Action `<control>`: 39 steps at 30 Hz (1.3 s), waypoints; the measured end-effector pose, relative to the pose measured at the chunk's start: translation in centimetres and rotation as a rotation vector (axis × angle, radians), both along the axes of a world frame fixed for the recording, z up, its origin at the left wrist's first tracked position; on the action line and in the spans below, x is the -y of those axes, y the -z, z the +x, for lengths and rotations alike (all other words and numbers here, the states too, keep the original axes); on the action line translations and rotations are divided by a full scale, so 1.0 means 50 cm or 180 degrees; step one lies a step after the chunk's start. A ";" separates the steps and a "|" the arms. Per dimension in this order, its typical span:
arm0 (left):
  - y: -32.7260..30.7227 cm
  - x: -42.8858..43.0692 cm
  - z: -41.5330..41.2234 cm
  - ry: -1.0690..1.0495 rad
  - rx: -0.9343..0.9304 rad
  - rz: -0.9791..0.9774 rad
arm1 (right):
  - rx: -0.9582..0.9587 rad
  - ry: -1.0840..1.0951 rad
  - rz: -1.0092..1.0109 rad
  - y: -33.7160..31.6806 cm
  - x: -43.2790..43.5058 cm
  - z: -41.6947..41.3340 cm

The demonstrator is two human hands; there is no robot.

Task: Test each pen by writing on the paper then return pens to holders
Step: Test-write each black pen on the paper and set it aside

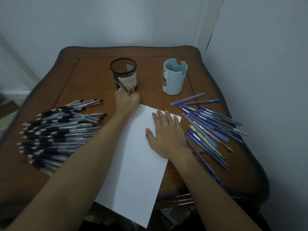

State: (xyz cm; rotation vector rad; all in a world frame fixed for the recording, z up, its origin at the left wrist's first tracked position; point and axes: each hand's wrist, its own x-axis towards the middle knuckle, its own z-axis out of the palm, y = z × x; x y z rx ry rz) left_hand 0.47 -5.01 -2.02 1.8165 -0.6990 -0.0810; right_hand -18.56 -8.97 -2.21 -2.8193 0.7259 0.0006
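The white paper (136, 172) lies nearest, its near end overhanging the table (93, 75). The right hand (166, 135) rests flat on it, fingers spread. At the paper's far left corner, the left hand (127, 100) grips a pen (122, 86), just in front of the mesh holder (124, 70). A blue holder (174, 77) stands further right. Black pens (58, 132) lie heaped on the left, blue pens (210, 125) on the right.

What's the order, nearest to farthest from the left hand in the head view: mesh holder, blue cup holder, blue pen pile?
1. Mesh holder, just beyond the left hand gripping a pen.
2. Blue cup holder, back right.
3. Blue pen pile, farther right.
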 end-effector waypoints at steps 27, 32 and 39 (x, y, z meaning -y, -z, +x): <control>-0.011 0.000 -0.017 0.0171 0.0180 0.0077 | 0.0414 0.0116 0.0149 0.003 -0.004 -0.007; -0.015 0.003 -0.023 0.0284 0.0324 0.0059 | 0.0421 0.0120 0.0122 0.004 -0.008 -0.006; -0.016 0.003 -0.022 0.0244 0.0286 0.0095 | 0.0335 0.0107 0.0078 0.005 -0.008 -0.005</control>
